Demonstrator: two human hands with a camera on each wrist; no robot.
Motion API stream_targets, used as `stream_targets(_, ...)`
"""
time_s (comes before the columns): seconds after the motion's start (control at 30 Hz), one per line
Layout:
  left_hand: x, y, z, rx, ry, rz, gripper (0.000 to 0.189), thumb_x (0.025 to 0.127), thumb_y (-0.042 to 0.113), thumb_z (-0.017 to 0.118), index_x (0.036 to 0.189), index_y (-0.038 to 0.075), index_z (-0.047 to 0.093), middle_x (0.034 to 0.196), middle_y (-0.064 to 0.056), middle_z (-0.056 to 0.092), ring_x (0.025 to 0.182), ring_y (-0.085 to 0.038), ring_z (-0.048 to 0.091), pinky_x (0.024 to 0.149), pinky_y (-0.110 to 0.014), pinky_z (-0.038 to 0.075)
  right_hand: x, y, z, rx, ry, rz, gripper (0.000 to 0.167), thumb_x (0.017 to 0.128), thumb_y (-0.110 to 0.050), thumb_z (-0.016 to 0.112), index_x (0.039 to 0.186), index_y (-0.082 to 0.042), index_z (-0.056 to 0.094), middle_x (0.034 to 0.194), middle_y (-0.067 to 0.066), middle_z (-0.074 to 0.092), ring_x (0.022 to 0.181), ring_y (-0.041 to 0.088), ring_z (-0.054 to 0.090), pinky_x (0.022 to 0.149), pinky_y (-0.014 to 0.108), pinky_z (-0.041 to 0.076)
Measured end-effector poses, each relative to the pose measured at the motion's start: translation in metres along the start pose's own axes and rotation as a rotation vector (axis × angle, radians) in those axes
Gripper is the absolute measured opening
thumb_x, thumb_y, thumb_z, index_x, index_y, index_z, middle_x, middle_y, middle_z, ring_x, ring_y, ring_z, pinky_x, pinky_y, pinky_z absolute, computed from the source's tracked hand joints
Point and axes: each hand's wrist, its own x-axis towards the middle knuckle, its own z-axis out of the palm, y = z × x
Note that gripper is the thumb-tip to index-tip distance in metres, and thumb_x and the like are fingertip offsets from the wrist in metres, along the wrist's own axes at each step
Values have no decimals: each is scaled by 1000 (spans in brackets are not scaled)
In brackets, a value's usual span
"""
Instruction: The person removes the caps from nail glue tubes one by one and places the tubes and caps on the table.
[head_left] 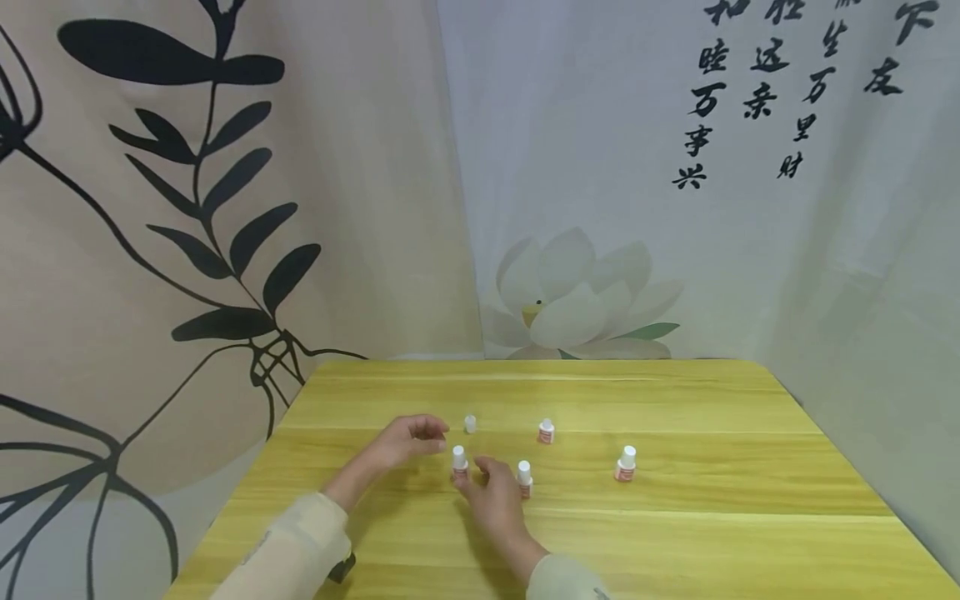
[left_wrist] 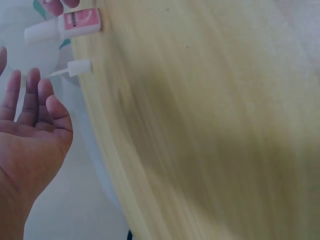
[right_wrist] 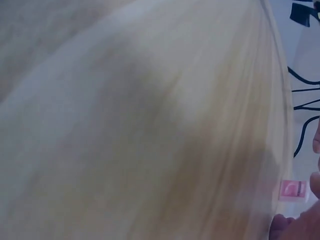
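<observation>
A small white-capped bottle (head_left: 459, 461) with a pink label stands between my two hands. My right hand (head_left: 497, 502) is right at it, the thumb overlapping its lower part and the forefinger a little off its side. My left hand (head_left: 412, 440) hovers just to the left and behind, with loosely bent fingers and nothing in them. Beyond the left fingertips stands a loose white cap (head_left: 470, 423); the left wrist view shows this cap (left_wrist: 80, 67) with a thin stem pointing up. A second bottle (head_left: 525, 479) is close by the right hand, its base partly hidden.
Another pink-labelled bottle (head_left: 546, 431) with a shorter white top stands farther back. One more capped bottle (head_left: 626, 464) is off to the right. All stand on a yellow wooden table (head_left: 720, 542), with a printed curtain (head_left: 390, 208) behind its far edge.
</observation>
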Motion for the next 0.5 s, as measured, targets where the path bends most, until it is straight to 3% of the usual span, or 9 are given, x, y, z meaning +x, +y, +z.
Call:
stream_targets(0.3, 3, -7, 8, 50, 2, -5, 46, 91, 28, 73, 125, 0, 61, 108, -5, 64, 103, -23, 59, 91, -44, 49, 7, 9, 8, -77, 74, -7, 39, 81, -10, 80, 113, 8, 67, 106, 20, 68, 98, 34, 65, 87, 49, 53)
stream_targets(0.5, 2, -3, 14, 31, -12, 9, 44, 91, 23, 73, 124, -3, 61, 106, -6, 65, 99, -22, 60, 88, -47, 51, 11, 13, 14, -111, 107, 4, 33, 80, -11, 81, 106, 5, 70, 96, 14, 69, 87, 26, 64, 79, 45, 54)
